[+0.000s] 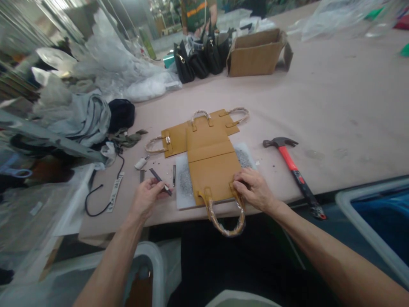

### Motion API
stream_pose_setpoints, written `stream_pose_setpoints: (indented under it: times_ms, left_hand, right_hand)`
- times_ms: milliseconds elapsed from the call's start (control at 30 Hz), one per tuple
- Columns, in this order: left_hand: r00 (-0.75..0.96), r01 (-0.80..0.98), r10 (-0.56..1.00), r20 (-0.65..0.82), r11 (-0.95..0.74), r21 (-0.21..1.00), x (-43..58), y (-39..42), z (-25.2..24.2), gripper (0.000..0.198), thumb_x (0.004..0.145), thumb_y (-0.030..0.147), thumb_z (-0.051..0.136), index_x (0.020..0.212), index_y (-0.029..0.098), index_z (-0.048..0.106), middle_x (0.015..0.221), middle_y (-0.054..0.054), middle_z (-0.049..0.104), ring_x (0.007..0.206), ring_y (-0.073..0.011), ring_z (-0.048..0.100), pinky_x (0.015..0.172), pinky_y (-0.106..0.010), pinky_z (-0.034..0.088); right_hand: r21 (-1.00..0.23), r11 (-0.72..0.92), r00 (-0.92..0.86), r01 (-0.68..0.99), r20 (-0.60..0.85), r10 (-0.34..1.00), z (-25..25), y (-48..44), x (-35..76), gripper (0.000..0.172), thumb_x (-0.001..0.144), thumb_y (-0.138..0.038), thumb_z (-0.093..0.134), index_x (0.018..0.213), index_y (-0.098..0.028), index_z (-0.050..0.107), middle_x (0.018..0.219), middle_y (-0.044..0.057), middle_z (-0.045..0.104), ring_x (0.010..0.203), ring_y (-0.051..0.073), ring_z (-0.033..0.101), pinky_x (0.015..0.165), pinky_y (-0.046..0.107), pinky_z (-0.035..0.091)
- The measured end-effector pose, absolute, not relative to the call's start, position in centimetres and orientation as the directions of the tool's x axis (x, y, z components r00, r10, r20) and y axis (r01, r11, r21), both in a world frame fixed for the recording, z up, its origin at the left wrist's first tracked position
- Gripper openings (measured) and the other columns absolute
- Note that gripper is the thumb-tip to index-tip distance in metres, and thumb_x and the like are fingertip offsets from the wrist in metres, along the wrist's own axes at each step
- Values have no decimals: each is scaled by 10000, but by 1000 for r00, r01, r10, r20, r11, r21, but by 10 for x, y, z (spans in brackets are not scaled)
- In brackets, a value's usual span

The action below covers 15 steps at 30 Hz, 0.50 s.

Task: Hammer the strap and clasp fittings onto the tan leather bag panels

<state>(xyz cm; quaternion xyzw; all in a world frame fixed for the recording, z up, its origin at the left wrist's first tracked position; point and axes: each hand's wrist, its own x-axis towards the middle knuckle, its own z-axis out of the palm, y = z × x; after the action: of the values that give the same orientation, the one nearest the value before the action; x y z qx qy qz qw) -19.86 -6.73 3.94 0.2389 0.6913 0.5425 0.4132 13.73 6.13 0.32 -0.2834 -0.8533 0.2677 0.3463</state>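
Observation:
My left hand (147, 195) is closed, pinching a slim dark metal tool (157, 177) just left of the white board; its exact kind is unclear. With bent fingers, my right hand (254, 188) grips the right edge of a tan leather bag panel (212, 177), by the base of its handle. That plastic-wrapped handle (227, 233) hangs over the table's front edge. The panel lies flat on a worn white board (185, 202) and overlaps a second tan panel (175, 133) with wrapped handles. A thin metal rod (174, 175) lies between my left hand and the board.
A claw hammer (289, 160) with a red and black handle lies on the right. At the back are several black handbags (209, 55), a cardboard box (255, 53) and a person (198, 17). Clear plastic bags (128, 72) and a black cord (92, 213) are on the left.

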Motion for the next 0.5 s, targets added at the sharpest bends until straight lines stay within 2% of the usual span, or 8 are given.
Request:
stream_pose_setpoints:
  times_ms: [100, 200, 267, 400, 500]
  left_hand:
    - [-501, -323, 817, -286, 130, 937, -158, -61, 38, 553, 597, 385, 930, 988, 164, 607, 812, -19, 753, 770, -207, 765, 695, -320, 636]
    - [-442, -361, 867, -228, 61, 930, -120, -52, 32, 535, 657, 390, 917, 1060, 175, 639, 871, -36, 777, 816, -209, 776, 725, -325, 646]
    - [-424, -283, 894, -141, 17, 959, -102, -47, 27, 452, 716, 387, 887, 1035, 168, 654, 895, -50, 786, 830, -208, 779, 770, -341, 652]
    - [-393, -6, 918, 51, -58, 998, -82, -39, 21, 256, 860, 346, 767, 1007, 158, 676, 966, -77, 787, 902, -206, 773, 842, -345, 651]
    - [-339, 147, 932, 124, -78, 986, -81, -40, 15, 173, 947, 299, 660, 1051, 162, 681, 1044, -86, 774, 972, -198, 758, 893, -333, 640]
  right_hand:
    - [-653, 693, -598, 305, 435, 673, 4, 60, 137, 167, 967, -244, 554, 817, -218, 621, 830, 44, 660, 801, 198, 543, 764, 361, 390]
    - [-649, 696, -593, 306, 442, 673, 4, 60, 137, 176, 973, -240, 546, 810, -220, 608, 838, 47, 665, 803, 199, 546, 762, 364, 391]
    - [-650, 695, -590, 306, 444, 674, 4, 59, 137, 179, 974, -234, 544, 805, -221, 602, 840, 47, 665, 804, 199, 547, 761, 365, 391]
    - [-658, 686, -589, 311, 432, 682, 4, 59, 137, 183, 979, -231, 538, 807, -223, 601, 834, 47, 665, 799, 199, 548, 757, 369, 389]
    - [-660, 682, -590, 316, 426, 686, 5, 59, 137, 180, 982, -225, 538, 811, -222, 596, 844, 47, 668, 802, 197, 544, 758, 372, 383]
